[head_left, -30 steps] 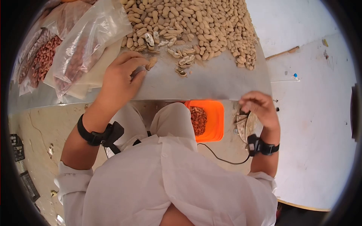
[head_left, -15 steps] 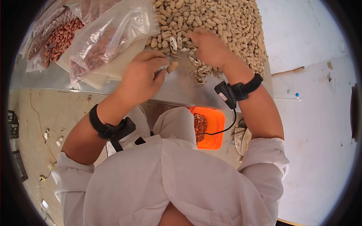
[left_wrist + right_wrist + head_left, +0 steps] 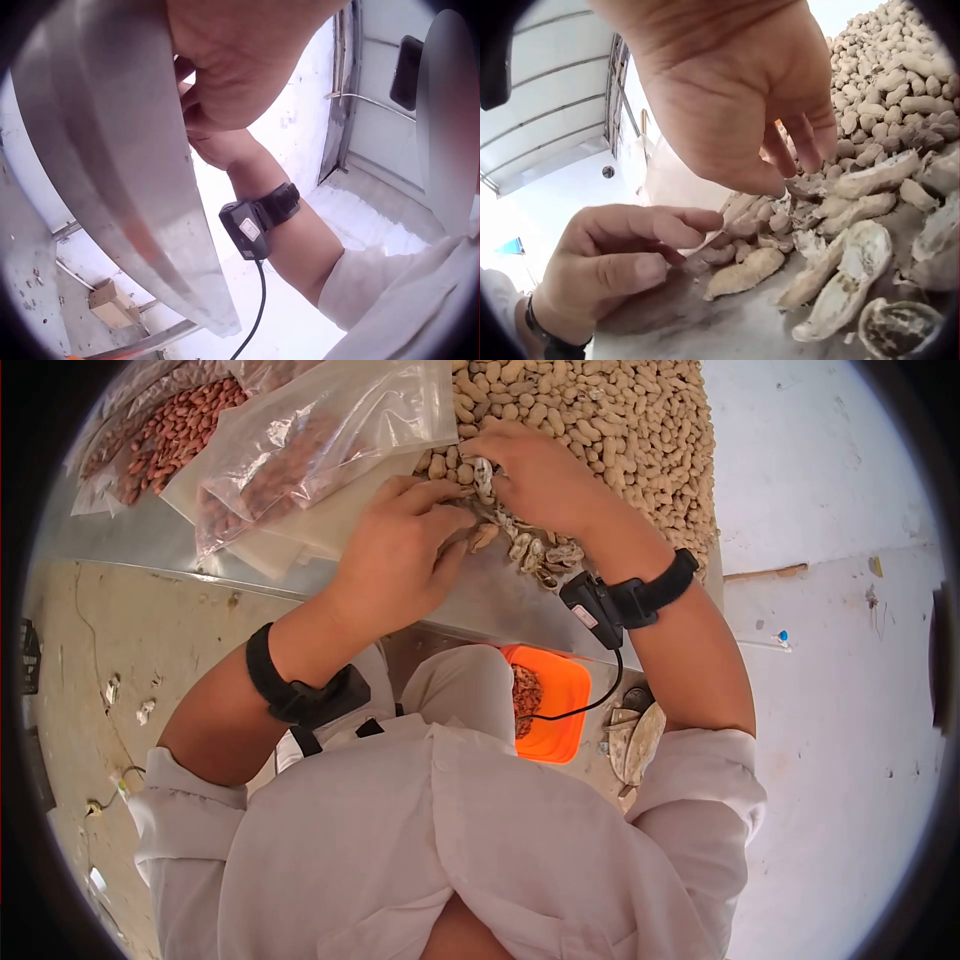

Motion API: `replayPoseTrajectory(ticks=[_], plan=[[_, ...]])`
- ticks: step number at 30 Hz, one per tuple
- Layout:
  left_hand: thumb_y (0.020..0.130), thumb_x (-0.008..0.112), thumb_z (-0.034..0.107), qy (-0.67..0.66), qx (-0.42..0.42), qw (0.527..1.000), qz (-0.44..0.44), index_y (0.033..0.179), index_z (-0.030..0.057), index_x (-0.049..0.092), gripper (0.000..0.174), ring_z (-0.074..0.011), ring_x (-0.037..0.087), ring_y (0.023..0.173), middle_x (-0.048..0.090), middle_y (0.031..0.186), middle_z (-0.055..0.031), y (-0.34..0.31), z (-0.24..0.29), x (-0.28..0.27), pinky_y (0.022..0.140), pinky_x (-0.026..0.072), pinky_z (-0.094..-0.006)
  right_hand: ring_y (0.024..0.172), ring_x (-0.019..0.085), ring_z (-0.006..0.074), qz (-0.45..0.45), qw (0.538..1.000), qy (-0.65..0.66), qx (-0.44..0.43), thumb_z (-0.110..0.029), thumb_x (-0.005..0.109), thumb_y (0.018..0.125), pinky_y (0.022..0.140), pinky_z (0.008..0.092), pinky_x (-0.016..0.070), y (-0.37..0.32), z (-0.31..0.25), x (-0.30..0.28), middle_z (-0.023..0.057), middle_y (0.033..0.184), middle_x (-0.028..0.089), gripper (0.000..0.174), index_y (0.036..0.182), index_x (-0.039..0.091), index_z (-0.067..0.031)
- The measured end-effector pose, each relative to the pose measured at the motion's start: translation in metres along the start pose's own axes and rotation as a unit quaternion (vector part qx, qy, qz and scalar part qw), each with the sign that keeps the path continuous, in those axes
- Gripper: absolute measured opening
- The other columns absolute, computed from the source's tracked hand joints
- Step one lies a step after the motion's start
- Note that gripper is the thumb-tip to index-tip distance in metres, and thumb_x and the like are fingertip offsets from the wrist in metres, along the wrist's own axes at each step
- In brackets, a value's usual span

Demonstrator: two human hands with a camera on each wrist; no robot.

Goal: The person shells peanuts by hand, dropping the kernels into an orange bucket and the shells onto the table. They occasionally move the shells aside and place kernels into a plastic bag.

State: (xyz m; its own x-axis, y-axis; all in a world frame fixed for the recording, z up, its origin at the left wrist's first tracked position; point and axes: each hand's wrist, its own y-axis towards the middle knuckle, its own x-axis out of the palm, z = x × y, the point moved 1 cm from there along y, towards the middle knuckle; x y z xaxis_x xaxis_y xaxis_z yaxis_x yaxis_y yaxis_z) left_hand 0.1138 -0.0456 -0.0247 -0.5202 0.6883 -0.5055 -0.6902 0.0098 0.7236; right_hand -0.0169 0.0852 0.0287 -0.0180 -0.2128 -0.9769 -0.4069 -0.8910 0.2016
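My left hand [image 3: 405, 550] is over the metal table, thumb and fingers parted, in the right wrist view. One unshelled peanut [image 3: 746, 272] lies on the tabletop just past its fingertips. At the near edge of the peanut pile [image 3: 620, 430], my right hand [image 3: 545, 475] reaches down among the nuts and split shells [image 3: 851, 274]. Its thumb and fingers [image 3: 810, 146] hang bent downward with a gap between them and nothing visibly gripped. The left wrist view shows mostly the back of the left hand [image 3: 232, 60]; its fingertips are hidden there.
Clear plastic bags [image 3: 330, 445] of red peanut kernels [image 3: 190, 430] lie on the left of the metal table [image 3: 480, 600]. Below its front edge stands an orange tub [image 3: 560, 710] with kernels inside. A cable [image 3: 605, 695] hangs from the right wrist camera [image 3: 590, 610].
The right hand has swung from beside the orange tub up to the pile's edge, then slightly left. The left hand has moved right and forward, and the peanut at its fingertips now lies apart from them.
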Motion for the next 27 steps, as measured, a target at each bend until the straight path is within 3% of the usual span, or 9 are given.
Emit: replayPoseTrajectory(ticks=[3,6,9,10,12,16,19,27], plan=[[0.07,0.063,0.009,0.038,-0.019,0.999,-0.012,0.087,0.0055,0.065,0.018,-0.0306,0.056,0.092,0.062,0.102,-0.0116,-0.001,0.0,0.003,0.084,0.0444,-0.0414,0.09,0.056,0.0309,-0.012,0.999,-0.031,0.019,0.001,0.053,0.072,0.078,0.0384,0.046,-0.002,0.001,0.0,0.0137,0.096,0.058,0.03,0.101,0.06,-0.0059],[0.068,0.062,0.006,0.018,-0.016,0.997,-0.071,0.094,0.0032,0.064,0.026,-0.0354,0.055,0.096,0.06,0.112,-0.0167,-0.001,-0.003,0.002,0.085,0.0452,-0.0415,0.086,0.058,0.0308,-0.013,0.999,-0.006,0.042,0.0,0.055,0.073,0.074,0.0387,0.0468,-0.009,0.007,-0.003,0.012,0.09,0.059,0.023,0.094,0.063,-0.0071],[0.07,0.063,0.012,-0.016,0.002,0.999,-0.05,0.087,0.0059,0.066,0.018,-0.0293,0.057,0.091,0.064,0.098,-0.0106,-0.002,-0.003,0.006,0.082,0.0456,-0.0398,0.084,0.058,0.0314,-0.028,0.998,0.028,0.047,-0.003,0.056,0.075,0.073,0.0393,0.0467,-0.019,0.009,-0.01,0.012,0.085,0.059,0.018,0.09,0.064,-0.0069],[0.069,0.063,0.009,-0.04,0.008,0.997,-0.064,0.088,0.0046,0.065,0.02,-0.0312,0.057,0.092,0.063,0.101,-0.0121,-0.002,-0.004,0.005,0.082,0.0457,-0.0402,0.083,0.058,0.0315,-0.037,0.998,0.037,0.045,-0.004,0.056,0.075,0.072,0.0394,0.0466,-0.021,0.01,-0.013,0.0123,0.083,0.06,0.016,0.089,0.064,-0.0065],[0.067,0.062,0.005,-0.086,0.022,0.992,-0.091,0.092,0.002,0.063,0.025,-0.0349,0.056,0.094,0.062,0.105,-0.0152,0.0,-0.004,0.001,0.082,0.0458,-0.041,0.082,0.058,0.0314,-0.041,0.997,0.045,0.043,-0.005,0.057,0.076,0.072,0.0394,0.0466,-0.025,0.017,-0.018,0.0123,0.083,0.06,0.015,0.088,0.064,-0.0057],[0.067,0.062,0.004,-0.095,0.025,0.992,-0.084,0.09,0.0016,0.063,0.023,-0.0342,0.056,0.093,0.062,0.101,-0.0144,0.0,-0.004,0.001,0.08,0.0462,-0.0402,0.082,0.058,0.0315,-0.006,0.996,0.052,0.067,-0.007,0.057,0.076,0.072,0.0391,0.0468,-0.022,0.018,-0.024,0.0122,0.086,0.061,0.014,0.088,0.063,-0.0052],[0.067,0.062,0.004,-0.088,0.025,0.993,-0.075,0.088,0.0019,0.063,0.021,-0.0338,0.056,0.092,0.062,0.1,-0.0138,0.0,-0.006,0.0,0.079,0.0465,-0.0399,0.082,0.058,0.0313,0.023,0.999,0.035,-0.002,-0.007,0.058,0.076,0.073,0.0388,0.0472,-0.015,0.02,-0.012,0.0115,0.086,0.061,0.016,0.091,0.064,-0.0071],[0.068,0.061,0.004,-0.085,0.004,0.993,-0.085,0.088,0.0028,0.062,0.021,-0.0334,0.056,0.089,0.061,0.101,-0.0131,0.0,-0.003,0.001,0.078,0.0468,-0.0396,0.086,0.056,0.0302,0.001,1.0,0.001,0.005,-0.005,0.056,0.075,0.074,0.0394,0.0471,-0.01,0.006,0.0,0.0098,0.086,0.059,0.02,0.092,0.064,-0.0102]])
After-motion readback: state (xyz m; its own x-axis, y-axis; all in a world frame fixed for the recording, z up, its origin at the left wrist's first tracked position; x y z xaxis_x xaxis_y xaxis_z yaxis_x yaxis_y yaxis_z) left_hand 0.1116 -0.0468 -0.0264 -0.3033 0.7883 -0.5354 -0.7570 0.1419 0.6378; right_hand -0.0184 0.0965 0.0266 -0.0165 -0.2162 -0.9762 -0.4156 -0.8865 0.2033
